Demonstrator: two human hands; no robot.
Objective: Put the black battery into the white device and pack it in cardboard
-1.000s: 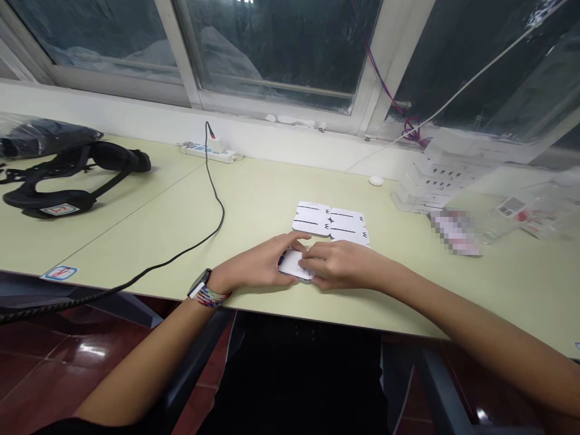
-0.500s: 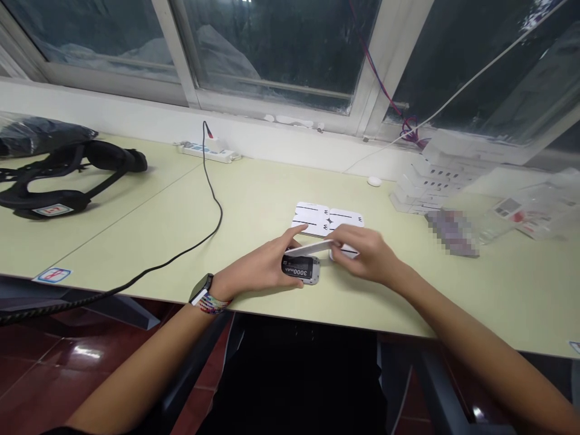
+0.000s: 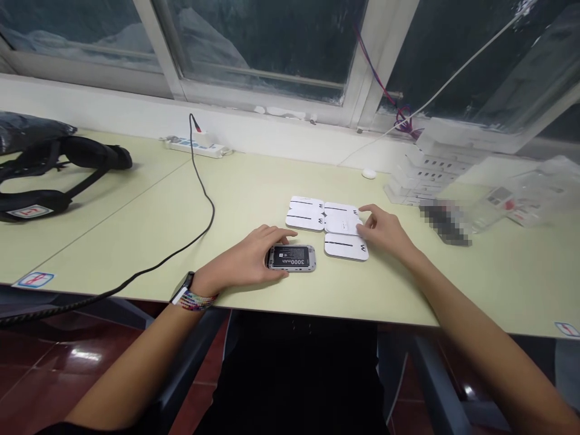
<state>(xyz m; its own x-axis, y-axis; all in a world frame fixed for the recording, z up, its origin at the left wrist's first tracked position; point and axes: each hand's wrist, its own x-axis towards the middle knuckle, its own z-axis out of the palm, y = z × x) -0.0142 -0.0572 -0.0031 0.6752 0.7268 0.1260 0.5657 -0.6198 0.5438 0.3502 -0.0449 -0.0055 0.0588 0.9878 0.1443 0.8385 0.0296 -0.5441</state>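
Note:
My left hand (image 3: 244, 260) grips the left end of a small grey device (image 3: 312, 258) lying on the table, thumb on the near side and fingers on the far side. Its back is off, baring a black battery (image 3: 290, 256) marked 3000mAh. Over to the right, my right hand (image 3: 383, 229) pinches the right end of a white back cover (image 3: 338, 226), which rests inner side up on white devices. Around it lie several flat white devices with black stripes, among them a left pair (image 3: 304, 219) and a nearer one (image 3: 345, 248).
A black cable (image 3: 206, 232) runs from a power strip (image 3: 194, 147) across the left side. A black headset (image 3: 58, 175) stands far left. White boxes (image 3: 426, 172), a clear plastic bag (image 3: 539, 187) and a blurred object (image 3: 446, 222) occupy the right. A small white disc (image 3: 368, 173) lies near the wall.
The white back cover has come away from the battery device and moved right onto the white devices with my right hand. My left hand still holds the device, which now lies flatter in view.

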